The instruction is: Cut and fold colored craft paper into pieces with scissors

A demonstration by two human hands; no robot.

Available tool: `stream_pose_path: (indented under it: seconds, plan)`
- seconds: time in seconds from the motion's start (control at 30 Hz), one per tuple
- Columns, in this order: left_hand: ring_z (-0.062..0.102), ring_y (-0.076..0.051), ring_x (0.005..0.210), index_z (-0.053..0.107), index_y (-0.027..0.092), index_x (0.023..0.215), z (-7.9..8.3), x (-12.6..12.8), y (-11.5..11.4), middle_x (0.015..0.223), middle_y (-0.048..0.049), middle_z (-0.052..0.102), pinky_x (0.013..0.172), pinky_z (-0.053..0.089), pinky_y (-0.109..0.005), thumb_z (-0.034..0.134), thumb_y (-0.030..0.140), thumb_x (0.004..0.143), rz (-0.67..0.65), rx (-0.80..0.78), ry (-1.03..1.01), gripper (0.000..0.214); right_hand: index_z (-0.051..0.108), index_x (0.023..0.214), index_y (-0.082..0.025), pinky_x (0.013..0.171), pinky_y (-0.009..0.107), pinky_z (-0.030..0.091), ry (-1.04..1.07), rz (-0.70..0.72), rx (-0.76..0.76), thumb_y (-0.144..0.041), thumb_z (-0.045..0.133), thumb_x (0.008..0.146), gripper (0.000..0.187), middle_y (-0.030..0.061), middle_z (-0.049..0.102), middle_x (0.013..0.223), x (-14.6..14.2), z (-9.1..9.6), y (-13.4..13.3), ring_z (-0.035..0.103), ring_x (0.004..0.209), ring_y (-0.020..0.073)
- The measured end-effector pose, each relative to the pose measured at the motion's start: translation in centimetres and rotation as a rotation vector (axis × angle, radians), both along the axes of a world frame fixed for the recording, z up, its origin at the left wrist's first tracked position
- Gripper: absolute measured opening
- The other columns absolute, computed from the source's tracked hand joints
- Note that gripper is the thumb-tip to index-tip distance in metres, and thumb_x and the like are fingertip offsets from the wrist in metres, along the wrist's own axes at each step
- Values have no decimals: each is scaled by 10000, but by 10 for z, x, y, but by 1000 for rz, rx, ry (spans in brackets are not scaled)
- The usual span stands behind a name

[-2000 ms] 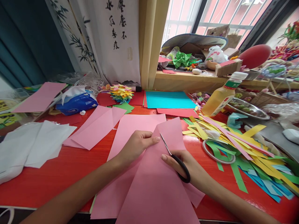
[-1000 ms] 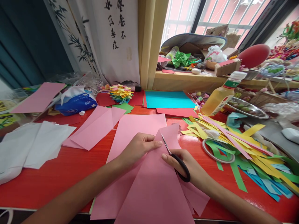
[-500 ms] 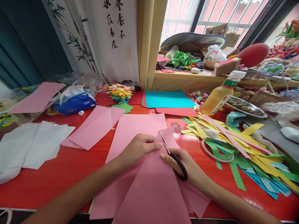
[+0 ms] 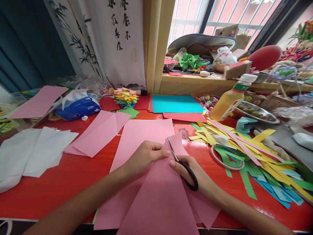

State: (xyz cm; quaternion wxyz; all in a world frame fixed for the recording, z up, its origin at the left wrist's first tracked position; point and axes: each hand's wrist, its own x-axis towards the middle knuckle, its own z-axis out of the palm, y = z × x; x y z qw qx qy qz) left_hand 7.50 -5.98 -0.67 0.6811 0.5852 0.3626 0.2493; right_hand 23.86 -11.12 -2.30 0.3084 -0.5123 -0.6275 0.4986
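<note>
My left hand (image 4: 149, 155) pinches a sheet of pink paper (image 4: 162, 199) near its far end, thumb on top. The near part of that sheet runs down past the table's front edge. In my right hand (image 4: 193, 169) is a pair of scissors (image 4: 188, 173) with black handles, fingers closed around them. Their blades lie at the sheet's far end, just right of my left thumb, pointing away from me. Part of the lower blade is hidden by the paper. Beneath both hands lies a stack of pink paper (image 4: 146, 129) on the red table.
Folded pink sheets (image 4: 97, 133) and white tissues (image 4: 46, 150) lie left. On the right are coloured paper strips (image 4: 264, 163), a tape roll (image 4: 227, 157) and a leaning bottle (image 4: 230, 98). Blue paper (image 4: 176, 103) and a blue tissue pack (image 4: 78, 107) sit farther back.
My right hand has shifted very slightly to the right, and the scissor handles have moved a little apart from the paper's middle. My left hand stays in place.
</note>
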Motion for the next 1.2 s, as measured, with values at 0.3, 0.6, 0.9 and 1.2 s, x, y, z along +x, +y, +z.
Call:
stream_pose_path:
  seconds: [0.3,0.6,0.9,1.2]
  plan:
    - [373,-63,488,426,140,536,2,1,-1,536,44,381,460,296,-206,551,320,728,38,-8,20,292,441,669,-165,468,212,234,-17,8,-1,-401,476,833,290,-46,307,594,-1,-3,-2,281,526,80]
    - [360,-61,476,408,142,533,1,1,-2,531,45,380,449,284,-204,550,311,728,48,-27,-34,294,452,671,-163,464,213,240,-19,1,-3,-404,489,825,288,-49,317,581,0,-4,-2,289,515,78]
    - [341,-67,490,367,155,528,-2,1,-1,531,52,333,472,262,-221,567,357,706,38,-28,-9,335,380,585,-173,441,213,221,70,-24,-58,-452,494,808,375,-52,353,520,0,1,2,324,472,70]
    - [294,-67,498,338,163,520,-2,2,-2,542,48,309,466,226,-229,552,351,711,16,16,-3,343,388,585,-172,443,221,233,69,-18,-71,-483,465,822,399,-47,392,491,1,3,1,355,449,73]
